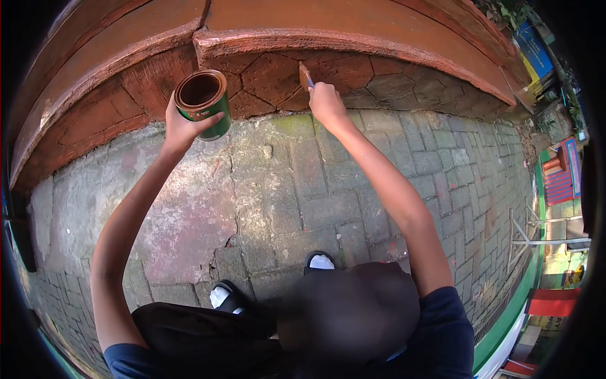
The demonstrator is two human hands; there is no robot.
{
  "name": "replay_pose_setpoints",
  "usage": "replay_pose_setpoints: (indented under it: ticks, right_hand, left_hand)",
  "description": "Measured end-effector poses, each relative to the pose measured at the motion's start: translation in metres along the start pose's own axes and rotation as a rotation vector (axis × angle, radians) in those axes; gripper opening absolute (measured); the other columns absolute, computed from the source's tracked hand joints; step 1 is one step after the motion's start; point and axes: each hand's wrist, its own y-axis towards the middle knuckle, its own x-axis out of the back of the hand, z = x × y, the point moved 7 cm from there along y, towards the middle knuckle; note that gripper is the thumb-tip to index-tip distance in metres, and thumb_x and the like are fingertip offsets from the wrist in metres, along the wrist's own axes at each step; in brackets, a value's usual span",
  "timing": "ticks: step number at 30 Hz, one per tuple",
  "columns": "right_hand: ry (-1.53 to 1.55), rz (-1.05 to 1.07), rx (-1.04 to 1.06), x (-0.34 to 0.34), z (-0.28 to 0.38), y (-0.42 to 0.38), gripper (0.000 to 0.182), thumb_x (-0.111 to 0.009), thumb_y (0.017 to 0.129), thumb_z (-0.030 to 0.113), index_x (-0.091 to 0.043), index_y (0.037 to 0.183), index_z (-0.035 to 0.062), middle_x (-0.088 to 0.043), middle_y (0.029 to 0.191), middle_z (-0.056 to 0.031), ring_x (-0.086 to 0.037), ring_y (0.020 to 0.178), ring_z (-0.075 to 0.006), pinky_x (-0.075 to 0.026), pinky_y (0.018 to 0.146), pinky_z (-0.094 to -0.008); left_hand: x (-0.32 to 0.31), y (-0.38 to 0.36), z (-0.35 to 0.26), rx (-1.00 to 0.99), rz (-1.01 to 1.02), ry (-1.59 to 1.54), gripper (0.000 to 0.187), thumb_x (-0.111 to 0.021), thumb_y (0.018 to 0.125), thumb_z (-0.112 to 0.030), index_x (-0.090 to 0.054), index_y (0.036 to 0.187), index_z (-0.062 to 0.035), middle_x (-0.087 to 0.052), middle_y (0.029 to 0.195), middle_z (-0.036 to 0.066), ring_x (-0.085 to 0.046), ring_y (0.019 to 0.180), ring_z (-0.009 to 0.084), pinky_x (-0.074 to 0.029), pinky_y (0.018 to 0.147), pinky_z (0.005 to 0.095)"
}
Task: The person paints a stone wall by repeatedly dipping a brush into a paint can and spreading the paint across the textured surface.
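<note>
My left hand (pixel 183 129) is wrapped round a green paint can (pixel 216 120), its open top tilted toward me and reddish brown inside. In my right hand (pixel 326 102) is a paintbrush (pixel 306 76), gripped by the handle, with the bristles up against the stone-patterned wall (pixel 271 79) just under its ledge. Reddish-brown paint covers the wall to the left of the brush and around it. Farther right, the stones (pixel 404 91) show bare grey-brown. The can is held in front of the wall, left of the brush.
A protruding ledge (pixel 303 39) runs along above the stone face. Grey paving bricks (pixel 341 189) cover the ground, with a worn concrete patch (pixel 183 215) at left. My sandalled feet (pixel 322 260) stand back from the wall. At far right is a white metal frame (pixel 549 241).
</note>
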Motion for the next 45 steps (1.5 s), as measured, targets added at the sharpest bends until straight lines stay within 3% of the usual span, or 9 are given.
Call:
replay_pose_setpoints:
  ticks: [4,8,10,18,27,30,34,41,45]
  right_hand:
    - [0.006,0.281,0.136,-0.033,0.071,0.008,0.03,-0.056,0.097,0.023,-0.067,0.098,-0.0061,-0.067,0.099,-0.0292,-0.063,0.099,-0.0462,-0.052,0.081,-0.0529]
    - [-0.015,0.315,0.292,-0.031,0.089,0.021,0.035,-0.057,0.097,0.029,-0.068,0.092,-0.0038,-0.067,0.092,-0.0299,-0.064,0.095,-0.0465,-0.052,0.08,-0.0523]
    - [0.019,0.157,0.439,-0.022,0.073,0.021,0.035,-0.056,0.098,0.028,-0.067,0.092,-0.0048,-0.063,0.078,-0.0293,-0.063,0.077,-0.0469,-0.048,0.066,-0.0508]
    - [-0.448,-0.116,0.032,0.082,-0.114,0.033,0.055,-0.046,0.098,0.05,-0.066,0.099,-0.0012,-0.067,0.096,-0.0294,-0.063,0.094,-0.0488,-0.051,0.08,-0.0559]
    - [-0.238,-0.204,-0.382,0.079,-0.182,0.04,0.054,-0.043,0.1,0.044,-0.068,0.105,-0.0031,-0.066,0.107,-0.0302,-0.062,0.108,-0.0437,-0.05,0.091,-0.0519]
    - [0.074,-0.056,-0.405,0.027,-0.144,0.036,0.048,-0.042,0.1,0.029,-0.066,0.087,-0.0108,-0.069,0.073,-0.0226,-0.071,0.068,-0.0347,-0.056,0.066,-0.0451]
    - [0.219,0.023,-0.323,0.001,-0.052,0.028,0.045,-0.042,0.1,0.024,-0.062,0.076,-0.0076,-0.065,0.061,-0.0156,-0.066,0.052,-0.0254,-0.052,0.054,-0.0406]
    - [0.215,0.274,-0.11,-0.045,0.032,0.0,0.045,-0.042,0.1,0.019,-0.062,0.071,-0.0089,-0.063,0.057,-0.017,-0.066,0.051,-0.0284,-0.054,0.055,-0.0416]
    - [0.125,0.287,0.072,-0.086,0.088,-0.01,0.039,-0.044,0.1,0.024,-0.065,0.097,-0.0092,-0.067,0.094,-0.0315,-0.066,0.093,-0.0454,-0.052,0.081,-0.052]
  left_hand:
    - [0.034,-0.014,0.016,0.027,-0.046,0.038,0.079,-0.092,0.062,-0.017,-0.048,0.126,0.0,-0.062,0.12,0.012,-0.061,0.112,0.0217,-0.049,0.098,0.0384]
    - [0.07,-0.028,0.028,-0.009,-0.1,0.079,0.081,-0.093,0.061,-0.018,-0.048,0.126,0.0,-0.061,0.121,0.012,-0.061,0.112,0.0228,-0.049,0.098,0.0379]
    - [0.087,-0.028,0.035,0.002,-0.127,0.074,0.081,-0.093,0.062,-0.018,-0.047,0.126,0.0002,-0.061,0.121,0.012,-0.061,0.112,0.0226,-0.049,0.098,0.038]
    - [0.115,-0.024,0.046,-0.035,-0.131,0.139,0.08,-0.092,0.063,-0.022,-0.048,0.125,0.0011,-0.062,0.12,0.013,-0.062,0.11,0.0229,-0.05,0.097,0.0387]
    - [0.115,-0.039,0.046,0.038,-0.127,0.147,0.085,-0.093,0.06,-0.023,-0.046,0.126,0.0007,-0.061,0.12,0.013,-0.061,0.111,0.023,-0.05,0.097,0.0386]
    - [0.117,-0.036,0.046,0.036,-0.113,0.162,0.085,-0.093,0.06,-0.025,-0.046,0.126,0.0012,-0.061,0.12,0.014,-0.061,0.11,0.0232,-0.05,0.096,0.0383]
    - [0.109,-0.023,0.051,0.001,-0.115,0.233,0.084,-0.093,0.061,-0.026,-0.047,0.126,0.0022,-0.062,0.119,0.015,-0.062,0.11,0.0234,-0.051,0.097,0.0382]
    - [0.073,-0.008,0.052,0.02,-0.057,0.197,0.088,-0.094,0.058,-0.026,-0.047,0.126,0.0023,-0.062,0.12,0.014,-0.061,0.111,0.0235,-0.05,0.098,0.0376]
    - [0.052,-0.027,0.047,0.042,0.104,0.152,0.089,-0.094,0.057,-0.025,-0.047,0.127,0.0017,-0.061,0.119,0.013,-0.06,0.112,0.0232,-0.047,0.1,0.0381]
